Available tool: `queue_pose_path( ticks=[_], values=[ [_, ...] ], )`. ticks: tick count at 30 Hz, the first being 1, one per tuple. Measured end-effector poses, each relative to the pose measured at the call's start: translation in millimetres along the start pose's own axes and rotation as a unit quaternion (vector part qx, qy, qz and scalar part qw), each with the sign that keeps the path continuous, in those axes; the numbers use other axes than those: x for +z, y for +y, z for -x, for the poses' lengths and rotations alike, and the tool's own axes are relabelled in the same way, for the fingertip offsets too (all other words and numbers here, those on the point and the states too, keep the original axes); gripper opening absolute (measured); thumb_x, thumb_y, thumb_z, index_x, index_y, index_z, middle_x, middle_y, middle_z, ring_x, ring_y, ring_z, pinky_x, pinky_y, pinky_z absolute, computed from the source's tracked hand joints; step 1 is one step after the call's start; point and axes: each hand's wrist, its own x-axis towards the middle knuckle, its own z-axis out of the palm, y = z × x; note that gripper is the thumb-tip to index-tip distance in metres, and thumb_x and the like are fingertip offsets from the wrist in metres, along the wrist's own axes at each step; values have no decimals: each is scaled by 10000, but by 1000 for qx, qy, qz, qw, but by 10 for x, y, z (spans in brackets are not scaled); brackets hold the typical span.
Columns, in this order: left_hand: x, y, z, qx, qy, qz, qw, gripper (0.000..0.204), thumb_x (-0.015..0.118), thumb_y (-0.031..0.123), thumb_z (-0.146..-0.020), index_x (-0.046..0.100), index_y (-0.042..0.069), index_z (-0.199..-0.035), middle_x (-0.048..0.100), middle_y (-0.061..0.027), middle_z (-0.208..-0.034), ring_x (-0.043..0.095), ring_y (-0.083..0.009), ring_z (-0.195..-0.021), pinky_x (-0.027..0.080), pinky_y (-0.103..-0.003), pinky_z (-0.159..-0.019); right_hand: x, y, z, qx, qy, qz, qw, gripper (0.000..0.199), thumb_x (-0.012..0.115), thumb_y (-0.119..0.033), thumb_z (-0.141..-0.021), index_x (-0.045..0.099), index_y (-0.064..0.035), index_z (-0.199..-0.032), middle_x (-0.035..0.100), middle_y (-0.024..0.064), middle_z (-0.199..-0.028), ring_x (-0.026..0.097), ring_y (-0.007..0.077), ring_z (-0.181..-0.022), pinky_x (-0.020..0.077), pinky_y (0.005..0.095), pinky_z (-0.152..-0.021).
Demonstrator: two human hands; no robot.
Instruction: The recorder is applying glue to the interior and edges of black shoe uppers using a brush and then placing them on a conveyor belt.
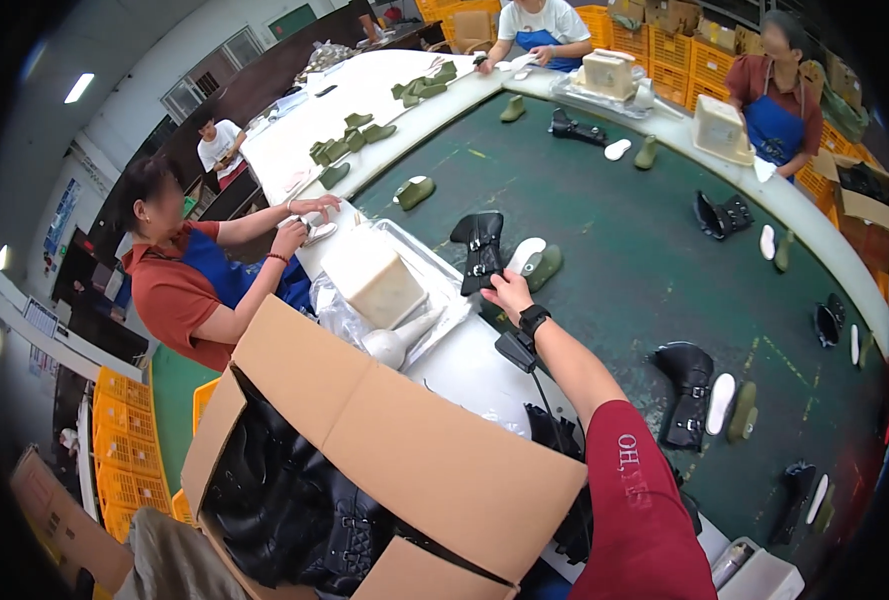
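Note:
My right hand [509,294] reaches over the green conveyor belt [604,260], a dark watch-like device on its wrist. Its fingers are closed on the upper end of a black buckled boot [482,245]. Beside that boot lie a white insole [526,254] and an olive-green shoe last [545,268]. In front of me stands an open cardboard box [404,405] filled with black boots [299,500]. My left hand does not show.
More boots [686,390], insoles [721,403] and lasts [742,411] lie along the belt. At left, a co-worker [189,270] works beside a cream-coloured container [372,275]. Other workers [544,30] stand at the far side. Yellow crates [129,450] are stacked at left.

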Motion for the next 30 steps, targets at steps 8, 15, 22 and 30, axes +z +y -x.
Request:
queue_pose_path(
  ticks=[8, 15, 22, 30],
  values=[
    [37, 191, -2, -25, 12, 74, 997, 684, 430, 374, -888, 113, 52, -1401, 161, -241, -1417, 131, -342, -1322, 67, -394, -1069, -289, 386, -77, 52, 16, 5, 998, 667, 450, -40, -866, 57, -92, -1402, 376, 162, -1289, 517, 195, -1021, 447, 292, -847],
    [96, 6, 4, -41, 3, 163, 986, 701, 442, 394, -884, 109, 61, -1403, 182, -250, -1405, 201, -359, -1294, 141, -389, -1057, -332, -128, 440, 87, -25, 89, 992, 308, 411, -111, -897, 468, -25, -1187, 578, 108, -1026, 582, 176, -879, 483, 279, -771],
    [-12, 18, 73, 23, 13, 92, 995, 749, 509, 333, -839, 109, 36, -1398, 155, -229, -1421, 149, -317, -1323, 81, -377, -1078, -229, -849, 1401, 55, -78, 37, 995, 225, 529, -213, -874, 545, -53, -1031, 601, 42, -864, 575, 108, -711, 493, 248, -661],
    [155, -759, -61, 276, -14, -5, 961, 674, 466, 449, -842, 265, 77, -1368, 319, -273, -1328, 223, -478, -1226, 157, -503, -1036, -233, -1558, 3437, -94, -62, -137, 984, 248, 428, -227, -927, 546, -42, -1043, 601, 35, -851, 559, 112, -731, 481, 275, -721]
  ],
)
